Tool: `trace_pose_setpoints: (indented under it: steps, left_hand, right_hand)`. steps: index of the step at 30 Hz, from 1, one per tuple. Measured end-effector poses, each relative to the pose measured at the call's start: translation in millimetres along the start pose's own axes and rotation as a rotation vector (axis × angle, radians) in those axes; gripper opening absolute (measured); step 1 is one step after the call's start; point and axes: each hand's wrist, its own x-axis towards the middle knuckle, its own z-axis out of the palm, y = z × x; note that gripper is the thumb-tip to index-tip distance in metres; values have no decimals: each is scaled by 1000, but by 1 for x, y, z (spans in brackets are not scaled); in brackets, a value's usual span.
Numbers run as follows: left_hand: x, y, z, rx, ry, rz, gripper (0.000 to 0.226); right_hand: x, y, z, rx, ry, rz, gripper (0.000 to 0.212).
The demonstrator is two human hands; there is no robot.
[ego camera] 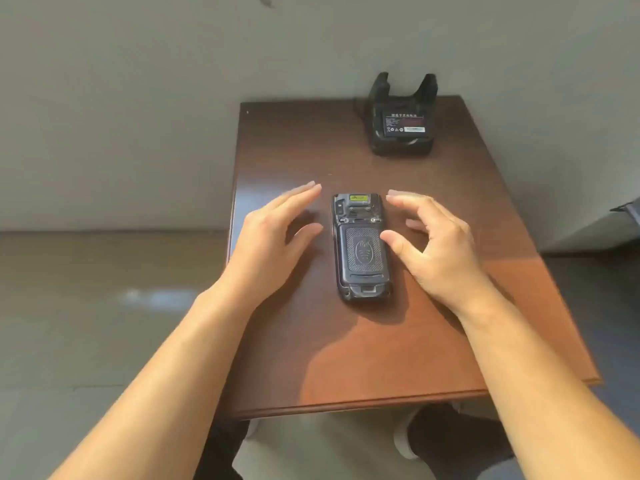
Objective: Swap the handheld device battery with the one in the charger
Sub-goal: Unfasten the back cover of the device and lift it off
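Note:
A dark grey handheld device [361, 247] lies face down in the middle of the brown wooden table [363, 358], its textured battery cover closed and facing up. My left hand [273, 244] hovers just left of the device, fingers spread, holding nothing. My right hand [436, 247] hovers just right of it, fingers curled and apart, the thumb tip close to the cover's edge. A black charger cradle [401, 116] stands at the table's far right corner, with a labelled battery [405, 123] seated in its front slot.
The table stands against a pale wall [138, 98]. Its left edge drops to a shiny floor [86, 306]. A grey object [630, 213] shows at the right edge of the view. Below the table's near edge are my legs and dark shoes [450, 441].

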Motion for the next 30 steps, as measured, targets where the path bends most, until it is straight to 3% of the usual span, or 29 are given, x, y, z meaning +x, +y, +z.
trace_pose_setpoints:
  steps: [6, 11, 18, 30]
  left_hand:
    - [33, -9, 5, -16, -131, 49, 48]
    - [38, -12, 5, -11, -138, 52, 41]
    - [43, -11, 3, -55, -133, -5, 41]
    - [46, -11, 4, -90, -150, -60, 39]
  right_hand:
    - [22, 21, -9, 15, -80, 24, 34]
    - [27, 27, -9, 38, -89, 30, 30]
    - [34, 22, -5, 169, -79, 125, 41]
    - [40, 23, -3, -6, 21, -60, 29]
